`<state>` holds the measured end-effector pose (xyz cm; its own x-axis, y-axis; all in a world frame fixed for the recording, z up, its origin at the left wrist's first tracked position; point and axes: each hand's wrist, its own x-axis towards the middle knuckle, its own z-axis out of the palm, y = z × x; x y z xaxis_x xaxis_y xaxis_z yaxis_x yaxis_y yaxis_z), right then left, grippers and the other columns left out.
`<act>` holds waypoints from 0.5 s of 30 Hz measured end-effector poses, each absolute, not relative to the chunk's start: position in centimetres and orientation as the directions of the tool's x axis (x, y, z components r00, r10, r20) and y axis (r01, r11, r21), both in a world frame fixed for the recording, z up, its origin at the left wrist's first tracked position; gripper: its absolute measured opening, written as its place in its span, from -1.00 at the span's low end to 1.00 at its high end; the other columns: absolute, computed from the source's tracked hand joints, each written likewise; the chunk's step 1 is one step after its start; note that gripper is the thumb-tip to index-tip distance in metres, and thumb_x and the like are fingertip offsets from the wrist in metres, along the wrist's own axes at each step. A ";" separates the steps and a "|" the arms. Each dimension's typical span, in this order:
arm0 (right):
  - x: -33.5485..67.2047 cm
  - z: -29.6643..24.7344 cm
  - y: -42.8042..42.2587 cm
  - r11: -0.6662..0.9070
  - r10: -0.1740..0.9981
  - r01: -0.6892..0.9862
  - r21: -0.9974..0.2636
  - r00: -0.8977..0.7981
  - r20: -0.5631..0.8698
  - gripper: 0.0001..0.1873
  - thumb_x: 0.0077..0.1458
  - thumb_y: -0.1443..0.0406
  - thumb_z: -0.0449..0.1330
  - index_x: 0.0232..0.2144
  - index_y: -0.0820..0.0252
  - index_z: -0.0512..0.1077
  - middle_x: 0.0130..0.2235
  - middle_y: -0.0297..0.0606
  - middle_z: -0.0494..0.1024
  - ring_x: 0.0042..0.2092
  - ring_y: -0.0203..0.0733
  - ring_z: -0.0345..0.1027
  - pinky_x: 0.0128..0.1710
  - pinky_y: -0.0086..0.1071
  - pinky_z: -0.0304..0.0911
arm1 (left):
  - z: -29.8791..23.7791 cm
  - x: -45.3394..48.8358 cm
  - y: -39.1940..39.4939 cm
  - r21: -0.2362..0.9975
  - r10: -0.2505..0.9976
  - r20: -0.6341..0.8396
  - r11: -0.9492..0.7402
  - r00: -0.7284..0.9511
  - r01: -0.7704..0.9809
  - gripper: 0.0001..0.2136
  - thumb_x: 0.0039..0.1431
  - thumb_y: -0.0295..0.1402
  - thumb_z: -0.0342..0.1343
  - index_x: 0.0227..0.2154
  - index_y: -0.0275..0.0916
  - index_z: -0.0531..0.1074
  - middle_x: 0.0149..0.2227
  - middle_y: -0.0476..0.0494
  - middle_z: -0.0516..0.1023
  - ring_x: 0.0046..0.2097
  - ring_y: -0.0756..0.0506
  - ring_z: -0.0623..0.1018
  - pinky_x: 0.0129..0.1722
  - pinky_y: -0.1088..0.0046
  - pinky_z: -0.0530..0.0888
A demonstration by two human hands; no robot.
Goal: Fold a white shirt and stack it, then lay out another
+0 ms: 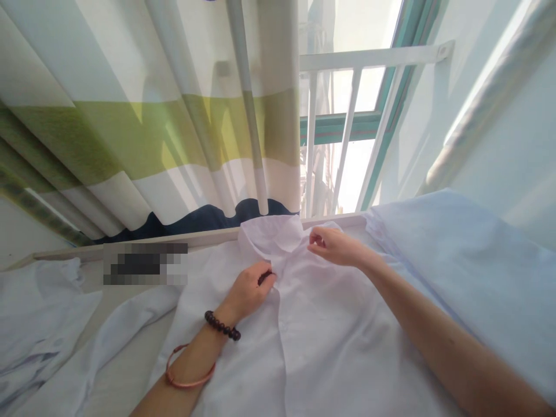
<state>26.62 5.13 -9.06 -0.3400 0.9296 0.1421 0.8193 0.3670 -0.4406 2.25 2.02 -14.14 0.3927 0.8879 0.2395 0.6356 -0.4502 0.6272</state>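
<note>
A white button-up shirt [321, 336] lies spread front side up on a pale surface, its collar [269, 234] towards the window. Just below the collar, my left hand [249, 289] rests on the button placket, fingers curled and closed on the shirt's edge. A dark bead bracelet [221, 325] and a reddish bangle [191, 383] circle that arm. By the collar's right side is my right hand [334, 244], its fingers bent inward and thumb close to the fingertips. Whether cloth is caught in that pinch is hidden.
More white cloth lies to the right [469, 284], and another white garment [39, 313] lies at the left. A blurred-out dark patch [134, 263] sits near the back edge. Behind hang a cream and green curtain [174, 133] and a white railing [373, 58] before the window.
</note>
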 end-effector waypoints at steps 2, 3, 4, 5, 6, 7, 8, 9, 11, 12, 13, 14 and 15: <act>25.0 -9.1 4.5 0.484 0.871 0.737 -0.473 -0.352 0.343 -0.84 0.19 0.31 0.03 -0.23 0.17 0.39 -0.20 -0.23 0.51 -0.29 -0.24 0.35 -0.27 -0.38 0.21 | -13.9 2.2 1.7 0.609 0.832 0.232 -0.529 0.505 0.591 -0.84 0.16 -0.40 -0.03 -0.52 -0.24 0.35 -0.42 -0.01 0.38 -0.37 -0.02 0.37 -0.32 0.49 0.28; 24.2 -9.3 4.1 0.531 0.842 0.697 -0.482 -0.369 0.394 -0.80 0.22 0.32 0.00 -0.16 0.17 0.38 -0.15 -0.22 0.50 -0.29 -0.26 0.36 -0.24 -0.38 0.21 | -13.7 2.2 1.5 0.612 0.802 0.224 -0.558 0.553 0.561 -0.84 0.15 -0.41 -0.02 -0.52 -0.24 0.36 -0.42 -0.02 0.38 -0.37 -0.01 0.37 -0.33 0.50 0.28; 23.5 -9.5 3.8 0.565 0.821 0.665 -0.489 -0.393 0.414 -0.77 0.25 0.31 -0.03 -0.11 0.16 0.38 -0.11 -0.21 0.50 -0.29 -0.27 0.36 -0.23 -0.39 0.21 | -13.6 2.2 1.4 0.617 0.777 0.216 -0.578 0.591 0.535 -0.84 0.14 -0.42 -0.01 -0.53 -0.25 0.37 -0.42 -0.01 0.38 -0.38 0.01 0.37 -0.35 0.52 0.28; 22.9 -10.0 3.6 0.583 0.810 0.647 -0.491 -0.419 0.409 -0.74 0.27 0.30 -0.04 -0.08 0.15 0.38 -0.11 -0.21 0.50 -0.28 -0.27 0.37 -0.23 -0.39 0.22 | -13.4 2.3 1.2 0.619 0.758 0.210 -0.592 0.618 0.515 -0.82 0.15 -0.41 0.00 -0.55 -0.25 0.37 -0.43 -0.01 0.38 -0.40 0.01 0.36 -0.37 0.53 0.28; 22.5 -10.6 3.5 0.585 0.810 0.648 -0.488 -0.436 0.392 -0.72 0.29 0.27 -0.05 -0.06 0.14 0.39 -0.14 -0.22 0.52 -0.28 -0.26 0.39 -0.24 -0.38 0.21 | -13.3 2.4 1.0 0.614 0.748 0.211 -0.602 0.629 0.511 -0.79 0.16 -0.39 -0.01 -0.57 -0.25 0.36 -0.45 -0.01 0.37 -0.42 0.02 0.36 -0.39 0.53 0.28; 22.1 -11.3 3.5 0.576 0.816 0.662 -0.479 -0.442 0.372 -0.71 0.29 0.26 -0.04 -0.04 0.13 0.40 -0.18 -0.23 0.54 -0.28 -0.23 0.40 -0.25 -0.38 0.21 | -13.3 2.5 0.9 0.601 0.753 0.217 -0.604 0.621 0.523 -0.74 0.19 -0.37 -0.02 -0.61 -0.25 0.34 -0.48 -0.01 0.37 -0.44 0.02 0.35 -0.41 0.53 0.27; 21.9 -12.1 3.6 0.564 0.825 0.681 -0.466 -0.440 0.355 -0.70 0.29 0.24 -0.03 -0.02 0.13 0.40 -0.21 -0.22 0.56 -0.27 -0.20 0.42 -0.25 -0.37 0.21 | -13.3 2.6 0.7 0.587 0.775 0.227 -0.592 0.590 0.552 -0.70 0.22 -0.34 -0.05 -0.62 -0.25 0.34 -0.52 -0.01 0.37 -0.47 0.02 0.36 -0.42 0.52 0.27; 21.8 -12.8 3.8 0.550 0.834 0.700 -0.454 -0.431 0.345 -0.67 0.28 0.24 -0.02 0.03 0.14 0.38 -0.22 -0.20 0.57 -0.25 -0.16 0.43 -0.25 -0.35 0.20 | -13.3 2.7 0.7 0.579 0.812 0.240 -0.560 0.532 0.593 -0.67 0.25 -0.30 -0.09 -0.61 -0.24 0.35 -0.55 0.00 0.38 -0.49 0.01 0.37 -0.43 0.51 0.28; 21.9 -14.1 4.3 0.523 0.850 0.732 -0.436 -0.406 0.336 -0.58 0.28 0.25 -0.01 0.15 0.17 0.29 -0.23 -0.16 0.59 -0.23 -0.10 0.45 -0.25 -0.32 0.20 | -13.5 2.8 0.7 0.597 0.897 0.259 -0.439 0.357 0.672 -0.69 0.29 -0.25 -0.14 -0.45 -0.23 0.43 -0.60 0.02 0.41 -0.54 -0.01 0.40 -0.45 0.49 0.29; 21.9 -14.5 4.5 0.514 0.855 0.742 -0.430 -0.401 0.330 -0.56 0.28 0.25 -0.01 0.18 0.19 0.26 -0.23 -0.14 0.59 -0.23 -0.07 0.45 -0.26 -0.30 0.19 | -13.7 2.9 0.7 0.615 0.928 0.262 -0.373 0.266 0.695 -0.71 0.30 -0.24 -0.15 -0.31 -0.23 0.44 -0.61 0.03 0.42 -0.56 -0.02 0.41 -0.46 0.48 0.30; 22.0 -14.7 4.7 0.510 0.857 0.748 -0.424 -0.404 0.319 -0.55 0.28 0.24 -0.01 0.18 0.19 0.27 -0.24 -0.14 0.60 -0.25 -0.06 0.46 -0.27 -0.30 0.19 | -13.8 2.9 0.8 0.626 0.945 0.261 -0.321 0.196 0.711 -0.73 0.30 -0.25 -0.14 -0.16 -0.23 0.42 -0.61 0.05 0.44 -0.56 -0.04 0.44 -0.47 0.48 0.31; 22.1 -14.9 4.8 0.508 0.859 0.753 -0.418 -0.410 0.306 -0.58 0.27 0.24 -0.01 0.14 0.18 0.30 -0.27 -0.15 0.60 -0.27 -0.05 0.46 -0.30 -0.30 0.17 | -14.0 2.9 1.0 0.619 0.953 0.261 -0.287 0.153 0.731 -0.71 0.29 -0.27 -0.13 -0.03 -0.23 0.36 -0.60 0.05 0.45 -0.55 -0.06 0.46 -0.46 0.47 0.31; 22.1 -14.9 4.8 0.508 0.860 0.756 -0.413 -0.416 0.295 -0.62 0.27 0.23 0.00 0.09 0.17 0.35 -0.31 -0.18 0.59 -0.30 -0.07 0.45 -0.32 -0.31 0.16 | -14.1 2.8 1.1 0.590 0.955 0.265 -0.269 0.133 0.761 -0.67 0.28 -0.30 -0.11 0.06 -0.21 0.31 -0.58 0.05 0.46 -0.53 -0.07 0.48 -0.45 0.47 0.32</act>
<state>22.15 4.83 -14.90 -0.4158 0.8601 0.2955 0.7560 0.5075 -0.4134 2.81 1.09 -14.14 0.1327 0.9552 0.2647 0.7612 -0.2692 0.5900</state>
